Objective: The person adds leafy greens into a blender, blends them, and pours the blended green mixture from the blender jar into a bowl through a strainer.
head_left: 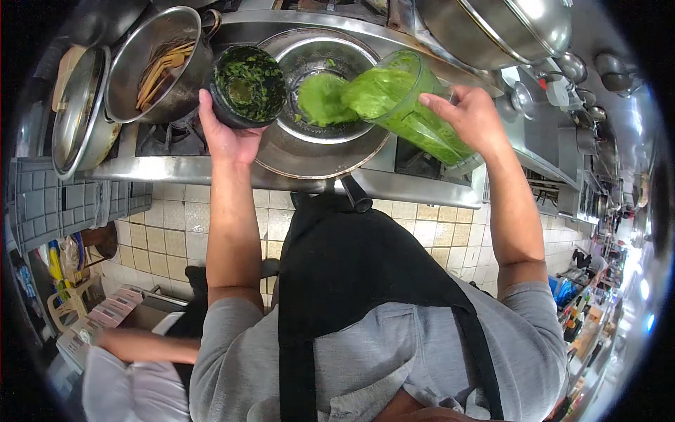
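Note:
Tilted to the left, a clear blender jug (422, 116) of green liquid is held at its handle by my right hand (467, 116), fingers closed round it. Green liquid (323, 98) streams from its mouth into a steel bowl (330, 50), which sits over a wide pan (309, 158). My left hand (235, 141) holds a dark round bowl (246, 86) from below and the side, just left of the steel bowl. Chopped green leaves cling to the inside of that dark bowl. Bits of green also lie in the steel bowl.
Left of the dark bowl, a deep pot (126, 84) holds wooden sticks, beside a lidded pot (84, 116). A large steel vessel (492, 28) stands at the back right. The pan's black handle (357, 195) juts toward the apron. Another person's arm (148, 346) is at lower left.

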A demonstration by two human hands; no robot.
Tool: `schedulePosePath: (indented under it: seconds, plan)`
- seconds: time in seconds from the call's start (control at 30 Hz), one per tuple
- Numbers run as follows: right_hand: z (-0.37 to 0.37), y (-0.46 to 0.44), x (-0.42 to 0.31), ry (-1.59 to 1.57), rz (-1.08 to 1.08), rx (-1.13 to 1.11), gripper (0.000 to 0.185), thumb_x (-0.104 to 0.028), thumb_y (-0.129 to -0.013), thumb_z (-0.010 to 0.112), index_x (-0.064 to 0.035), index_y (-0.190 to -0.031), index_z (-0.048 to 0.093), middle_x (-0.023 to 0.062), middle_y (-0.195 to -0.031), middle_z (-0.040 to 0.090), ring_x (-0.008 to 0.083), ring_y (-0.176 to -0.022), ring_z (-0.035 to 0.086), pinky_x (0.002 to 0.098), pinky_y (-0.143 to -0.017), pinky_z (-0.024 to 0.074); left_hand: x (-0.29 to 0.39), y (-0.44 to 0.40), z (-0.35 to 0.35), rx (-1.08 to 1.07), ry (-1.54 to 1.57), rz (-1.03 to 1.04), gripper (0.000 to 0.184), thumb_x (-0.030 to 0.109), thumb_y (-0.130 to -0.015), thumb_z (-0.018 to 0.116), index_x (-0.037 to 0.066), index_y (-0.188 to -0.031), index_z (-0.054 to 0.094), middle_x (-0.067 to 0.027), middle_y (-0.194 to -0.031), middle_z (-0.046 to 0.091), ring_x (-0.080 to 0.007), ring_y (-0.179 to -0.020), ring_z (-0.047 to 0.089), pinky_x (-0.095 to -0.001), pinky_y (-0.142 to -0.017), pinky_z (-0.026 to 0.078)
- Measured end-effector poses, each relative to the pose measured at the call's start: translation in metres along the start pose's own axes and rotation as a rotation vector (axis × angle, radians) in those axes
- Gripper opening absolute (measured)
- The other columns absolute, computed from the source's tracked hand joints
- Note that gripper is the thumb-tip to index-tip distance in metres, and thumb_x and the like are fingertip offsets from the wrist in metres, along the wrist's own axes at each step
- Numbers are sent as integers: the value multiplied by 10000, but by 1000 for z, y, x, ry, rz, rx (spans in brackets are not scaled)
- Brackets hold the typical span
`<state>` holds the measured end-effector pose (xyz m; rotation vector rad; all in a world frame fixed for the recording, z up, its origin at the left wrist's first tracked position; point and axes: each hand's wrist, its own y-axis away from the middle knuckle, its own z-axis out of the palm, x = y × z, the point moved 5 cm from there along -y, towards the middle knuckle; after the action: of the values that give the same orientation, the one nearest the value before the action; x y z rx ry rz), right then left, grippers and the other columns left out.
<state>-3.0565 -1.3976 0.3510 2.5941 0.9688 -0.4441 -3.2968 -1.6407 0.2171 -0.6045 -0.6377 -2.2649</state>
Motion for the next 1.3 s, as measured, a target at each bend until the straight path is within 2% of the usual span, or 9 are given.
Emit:
schedulePosePath:
  seconds: [0.23,0.6,0.67,0.9,0.97,1.17,1.3]
  plan:
    - [-2,-8,0,-48,-62,57,532,-486,-788,727,32,-700,646,118,-540,553,188,-520,514,370,-572,456,-6,-16,-11,15,34,26,737,683,-869,400,144,-1369,462,-121,-1355,507,-330,-1223,504,-520,-977,439]
    - [-10,-10,-13,23,-42,47,548,-480,-777,738,52,-696,632,132,-541,549,197,-520,520,374,-580,463,-6,-21,-21,2,36,38,726,673,-869,423,145,-1365,462,-113,-1357,504,-323,-1230,495,-525,-981,430]
    - [-11,-11,-15,85,3,-8,448,-399,-800,747,44,-814,677,40,-584,557,110,-563,484,309,-559,421,-6,-22,-22,-1,36,41,723,672,-869,423,146,-1363,463,-112,-1358,503,-323,-1230,496,-525,-982,430]
    - [-17,-14,-28,194,-83,12,498,-421,-793,748,69,-816,663,85,-548,552,126,-528,483,329,-536,422,-5,-19,-22,-28,57,57,685,642,-888,422,144,-1354,474,-105,-1349,514,-314,-1233,493,-522,-995,418]
    - [-19,-15,-31,207,-99,43,595,-488,-749,759,55,-607,560,191,-523,515,286,-515,536,412,-582,460,-5,-17,-20,-27,56,60,677,635,-892,421,142,-1352,476,-105,-1347,516,-310,-1234,493,-517,-1007,410]
    - [-27,-13,-51,349,-176,45,576,-493,-747,754,38,-614,573,224,-548,534,372,-564,566,449,-618,469,-5,-13,-21,-11,74,79,662,617,-900,426,132,-1347,481,-100,-1348,518,-297,-1236,495,-485,-1032,395]
    - [-32,-12,-66,444,-186,-5,556,-502,-748,745,28,-651,608,217,-565,552,379,-605,591,458,-644,478,-5,-12,-22,-7,69,87,664,616,-897,437,126,-1342,487,-94,-1335,532,-287,-1228,505,-467,-1027,407]
